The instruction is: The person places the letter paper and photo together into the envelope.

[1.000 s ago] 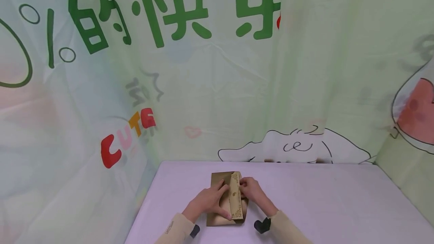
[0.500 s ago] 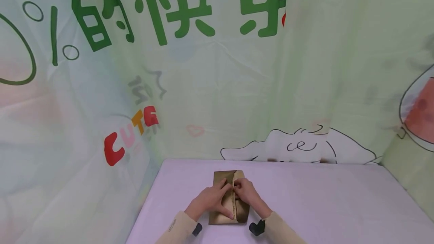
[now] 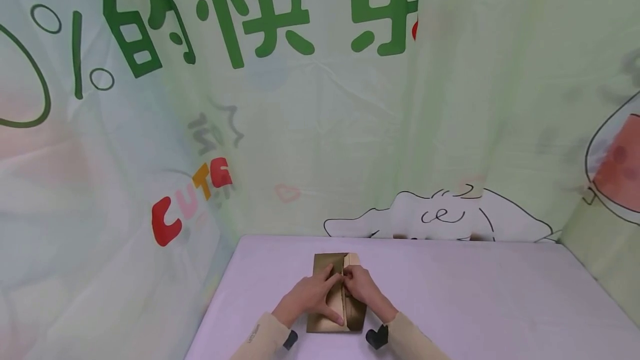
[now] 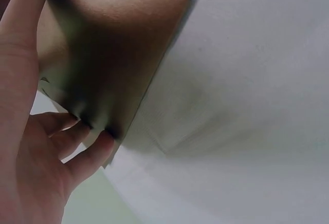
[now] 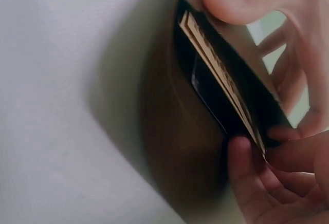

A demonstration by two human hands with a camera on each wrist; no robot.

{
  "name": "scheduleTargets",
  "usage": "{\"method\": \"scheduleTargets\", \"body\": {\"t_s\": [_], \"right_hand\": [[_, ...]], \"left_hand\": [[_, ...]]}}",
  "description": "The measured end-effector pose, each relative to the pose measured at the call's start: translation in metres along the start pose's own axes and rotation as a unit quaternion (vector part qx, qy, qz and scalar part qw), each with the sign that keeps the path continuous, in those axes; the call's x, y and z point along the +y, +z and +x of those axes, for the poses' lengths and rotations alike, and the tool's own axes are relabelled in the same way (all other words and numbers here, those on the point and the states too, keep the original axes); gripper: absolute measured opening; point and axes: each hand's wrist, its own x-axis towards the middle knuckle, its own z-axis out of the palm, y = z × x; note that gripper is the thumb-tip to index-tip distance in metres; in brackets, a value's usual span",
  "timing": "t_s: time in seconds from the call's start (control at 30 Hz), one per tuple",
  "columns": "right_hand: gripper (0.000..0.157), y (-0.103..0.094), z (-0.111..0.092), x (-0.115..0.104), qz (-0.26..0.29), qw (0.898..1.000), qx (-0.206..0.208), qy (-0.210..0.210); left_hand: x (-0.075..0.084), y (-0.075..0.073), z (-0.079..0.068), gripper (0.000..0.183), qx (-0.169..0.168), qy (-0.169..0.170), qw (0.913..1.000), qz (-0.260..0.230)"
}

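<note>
bare table [image 3: 475, 293] right; curtain [image 3: 150, 182] crowds left.

One brown envelope [image 3: 330, 293] (gold card [image 5: 221, 77] inside), two hands, one table [image 3: 475, 293].
</note>
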Motion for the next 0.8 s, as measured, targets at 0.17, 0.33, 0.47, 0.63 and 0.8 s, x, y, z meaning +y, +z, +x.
{"method": "scheduleTargets", "body": {"t_s": [0.17, 0.33, 0.47, 0.63, 0.8], "right_hand": [[0.018, -0.004, 0.001, 0.000, -0.001, 0.999, -0.003, 0.033], [0.019, -0.012, 0.002, 0.004, 0.018, 0.997, -0.005, 0.072], [0.024, -0.020, 0.005, 0.008, 0.020, 0.995, -0.005, 0.094], [0.027, -0.023, 0.007, 0.013, 0.009, 0.995, -0.007, 0.101], [0.024, -0.029, 0.008, 0.014, 0.003, 0.995, -0.003, 0.099]], "left_hand": [[-0.004, 0.004, -0.001, 0.107, -0.021, -0.010, 0.9994, 0.026], [-0.003, 0.004, -0.002, 0.106, -0.038, -0.023, 0.9977, 0.050], [0.003, -0.003, -0.003, 0.105, -0.056, -0.040, 0.9961, 0.055], [0.004, -0.008, -0.005, 0.103, -0.080, -0.059, 0.9929, 0.065], [0.002, -0.008, -0.001, 0.106, -0.076, -0.057, 0.9924, 0.078]]}}
